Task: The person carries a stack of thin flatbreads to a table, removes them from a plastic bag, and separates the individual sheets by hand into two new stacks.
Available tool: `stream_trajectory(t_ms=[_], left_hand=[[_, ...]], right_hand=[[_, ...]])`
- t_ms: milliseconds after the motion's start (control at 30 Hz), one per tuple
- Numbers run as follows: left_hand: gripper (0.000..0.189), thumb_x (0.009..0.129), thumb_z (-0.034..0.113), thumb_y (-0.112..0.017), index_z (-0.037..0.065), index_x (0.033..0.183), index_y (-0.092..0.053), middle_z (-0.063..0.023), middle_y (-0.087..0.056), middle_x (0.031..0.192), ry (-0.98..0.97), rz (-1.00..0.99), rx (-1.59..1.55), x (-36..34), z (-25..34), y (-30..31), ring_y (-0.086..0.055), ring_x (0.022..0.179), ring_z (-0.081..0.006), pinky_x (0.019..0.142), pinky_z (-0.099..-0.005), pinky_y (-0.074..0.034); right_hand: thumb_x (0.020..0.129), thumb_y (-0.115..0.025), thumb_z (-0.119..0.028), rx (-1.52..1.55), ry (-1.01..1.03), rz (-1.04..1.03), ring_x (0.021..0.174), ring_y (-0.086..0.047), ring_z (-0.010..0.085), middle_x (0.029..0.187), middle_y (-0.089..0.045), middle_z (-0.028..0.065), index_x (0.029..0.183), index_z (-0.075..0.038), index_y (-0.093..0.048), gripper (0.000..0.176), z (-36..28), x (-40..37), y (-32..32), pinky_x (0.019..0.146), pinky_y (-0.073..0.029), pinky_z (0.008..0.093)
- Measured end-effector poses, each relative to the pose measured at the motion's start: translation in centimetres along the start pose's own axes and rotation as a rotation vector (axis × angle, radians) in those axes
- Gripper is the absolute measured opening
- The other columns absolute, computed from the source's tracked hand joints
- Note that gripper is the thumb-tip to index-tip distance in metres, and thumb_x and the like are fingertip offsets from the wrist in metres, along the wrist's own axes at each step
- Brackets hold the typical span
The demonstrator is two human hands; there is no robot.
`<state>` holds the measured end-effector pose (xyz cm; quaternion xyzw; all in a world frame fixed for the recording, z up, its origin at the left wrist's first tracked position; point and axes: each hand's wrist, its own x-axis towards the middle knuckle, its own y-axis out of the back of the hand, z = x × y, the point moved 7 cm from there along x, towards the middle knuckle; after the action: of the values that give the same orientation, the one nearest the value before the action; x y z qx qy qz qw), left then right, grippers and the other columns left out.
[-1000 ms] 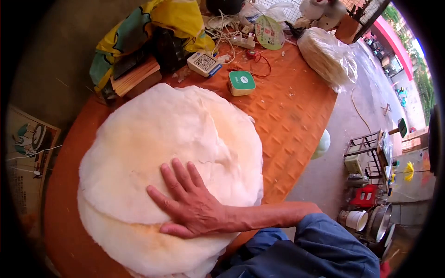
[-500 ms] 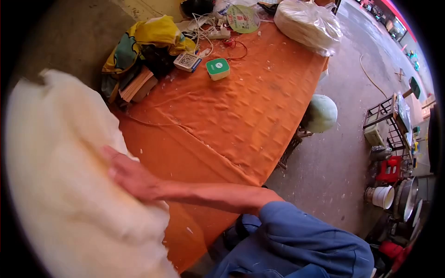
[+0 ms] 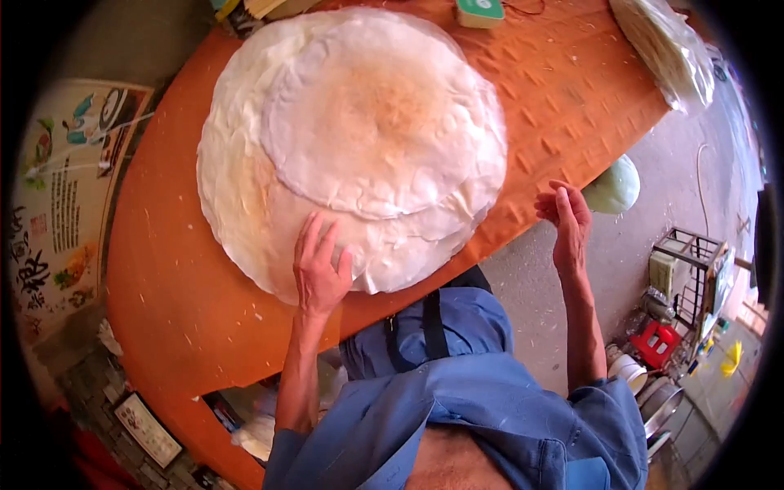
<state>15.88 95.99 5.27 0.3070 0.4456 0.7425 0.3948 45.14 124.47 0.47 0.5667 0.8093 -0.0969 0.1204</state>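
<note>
Your left hand (image 3: 320,276) lies flat on the sheets (image 3: 359,122), fingers (image 3: 309,238) spread; your right hand (image 3: 567,219) is open and empty. The sheets look floppy and tearable: lift beneath the edge.

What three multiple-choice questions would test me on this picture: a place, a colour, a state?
1. Where is the left hand? A on the stack of white sheets; B on the floor; C on a chair.
2. What colour is the tablecloth? A blue; B orange; C green.
3. The right hand is: A gripping a cup; B flat on the cloth; C open in air.
Answers: A, it lies on the stack's near edge; B, orange surrounds the stack; C, it is raised, empty.
</note>
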Motion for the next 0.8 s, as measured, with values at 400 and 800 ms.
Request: stream_trajectory(t_ms=[400, 800], left_hand=[[0.033, 0.079, 0.007, -0.064, -0.003, 0.111, -0.064, -0.0212, -0.052, 0.133, -0.047, 0.001, -0.123, -3.7, -2.3, 0.8, -0.046, 0.127, -0.0383, 0.105, -0.0441, -0.040], [0.031, 0.098, 0.026, -0.053, 0.001, 0.115, -0.059, -0.0090, -0.064, 0.106, 0.485, -0.014, -1.290, -2.3, -6.0, -0.4, -0.063, 0.097, -0.0216, 0.087, -0.0358, -0.050]], right_hand=[[0.073, -0.063, -0.011, -1.074, 1.217, -0.493, 0.098, -0.058, 0.0285, 0.100, -0.060, 0.0101, 0.102, -0.007, -0.064, 0.029, -2.3, -5.0, -22.8, 0.082, -0.048, 0.0392], [0.084, -0.061, -0.010, -0.465, 1.269, -0.454, 0.065, -0.060, 0.0272, 0.075, -0.061, 0.0130, 0.086, -0.004, -0.063, 0.006, -28.3, -9.2, -31.1, 0.057, -0.048, 0.0376]])
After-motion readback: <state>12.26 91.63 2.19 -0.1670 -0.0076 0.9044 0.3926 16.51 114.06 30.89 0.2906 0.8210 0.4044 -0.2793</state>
